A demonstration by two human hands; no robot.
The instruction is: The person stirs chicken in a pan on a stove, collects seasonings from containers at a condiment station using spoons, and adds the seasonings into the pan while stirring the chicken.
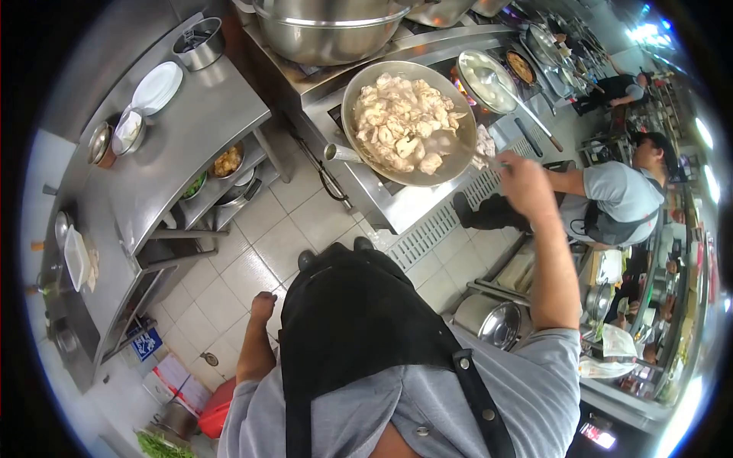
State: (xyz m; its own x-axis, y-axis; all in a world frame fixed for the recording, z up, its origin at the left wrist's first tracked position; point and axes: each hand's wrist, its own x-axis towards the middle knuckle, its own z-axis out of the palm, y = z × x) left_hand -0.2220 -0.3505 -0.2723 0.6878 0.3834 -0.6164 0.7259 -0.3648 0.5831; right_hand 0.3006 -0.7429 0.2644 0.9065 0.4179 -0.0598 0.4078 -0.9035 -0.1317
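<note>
A large round wok (366,156) full of pale, lightly browned meat pieces (405,114) stands on the stove, its hollow metal handle (342,153) pointing left. My right hand (525,185) is closed around the handle of a metal ladle, at the wok's right side. The ladle's bowl (440,143) rests among the meat pieces and looks blurred. Down at my left side, away from any object, my left hand (263,305) hangs over the tiled floor with its fingers curled and nothing visible in it.
A big steel pot (328,34) stands behind the wok. Right of it is a pan of whitish liquid (487,82) with a ladle. A co-worker (622,200) stands close on the right. On the left, a steel counter (183,145) holds stacked plates (158,88) and bowls.
</note>
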